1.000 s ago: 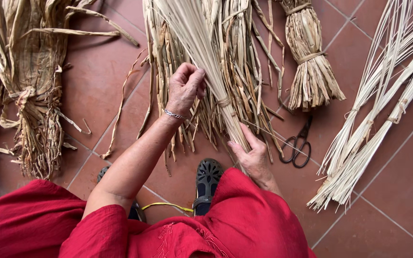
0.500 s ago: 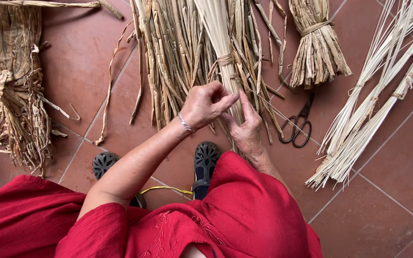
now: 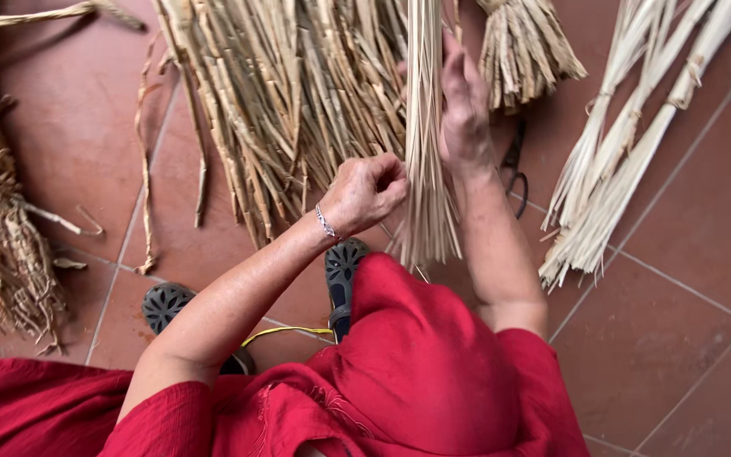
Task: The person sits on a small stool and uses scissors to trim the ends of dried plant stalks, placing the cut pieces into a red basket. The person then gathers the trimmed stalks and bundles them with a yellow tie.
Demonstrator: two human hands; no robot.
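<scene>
A: Nearest?
B: Red garment (image 3: 416, 364) across the lap, dark sandals (image 3: 342, 269) on the tiled floor (image 3: 678, 322).

A: Hands?
B: Left hand (image 3: 370, 190) clenched on the pale straw bundle (image 3: 427, 169) near its lower end. Right hand (image 3: 465, 106) grasping the same bundle higher up, bundle upright between both.

A: Farther?
B: Scissors (image 3: 513, 173) just behind the right wrist. Loose reeds (image 3: 281, 101) spread beyond, tied pale sheaves (image 3: 628, 161) right, ragged husks (image 3: 2, 237) left.

Floor (image 3: 687, 338) of large reddish-brown terracotta tiles, pale grout lines running diagonally. Matte surface, slightly dusty. Soft, even daylight, faint shadows only. No walls, furniture or windows in view. Dark shadow patch at floor's top left corner. Scattered dry fibre scraps (image 3: 86, 222) near floor's left edge.
</scene>
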